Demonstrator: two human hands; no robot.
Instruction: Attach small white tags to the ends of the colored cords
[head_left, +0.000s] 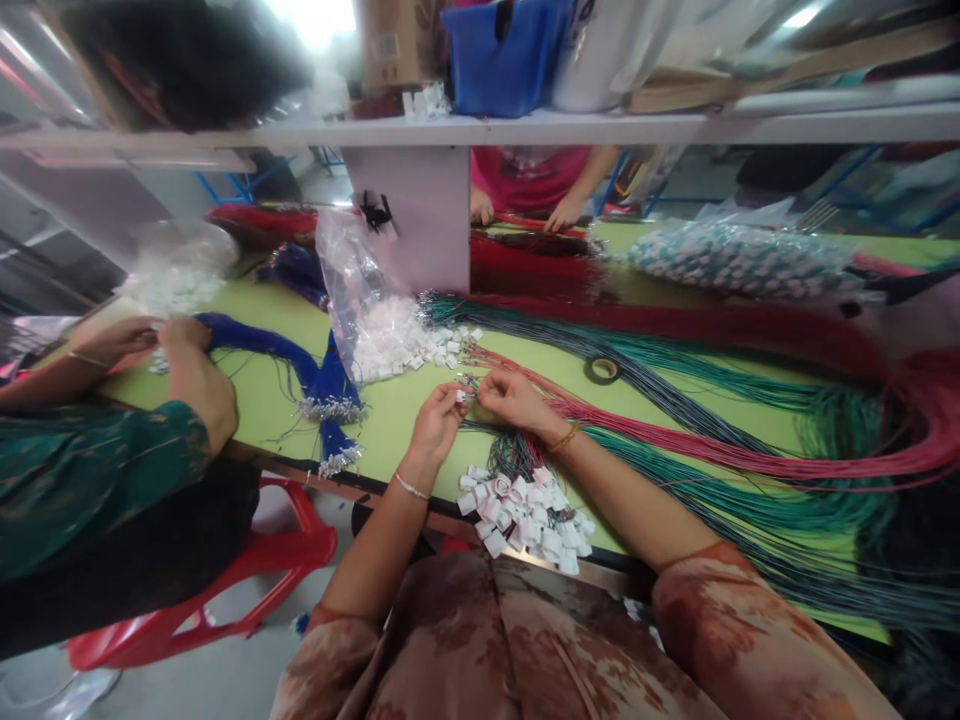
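Between the fingertips of my left hand [438,425] is a small white plastic connector [460,396]. My right hand [517,400] is pinched just to its right, by the ends of the pink wires [675,440]; it seems to grip a wire end, though the fingers cover most of it. Below my hands lies a pile of white connectors [529,515] with wires attached, at the table's front edge. An open plastic bag [349,290] beyond my left hand spills loose white connectors [397,335] onto the green table [401,400].
Green wires [832,425] and grey wires [660,385] run off to the right, with a black tape roll [602,370] on them. At left, a co-worker's hands [161,335] work by blue wires [255,340]. A shelf [525,130] with a blue bin [504,60] crosses above.
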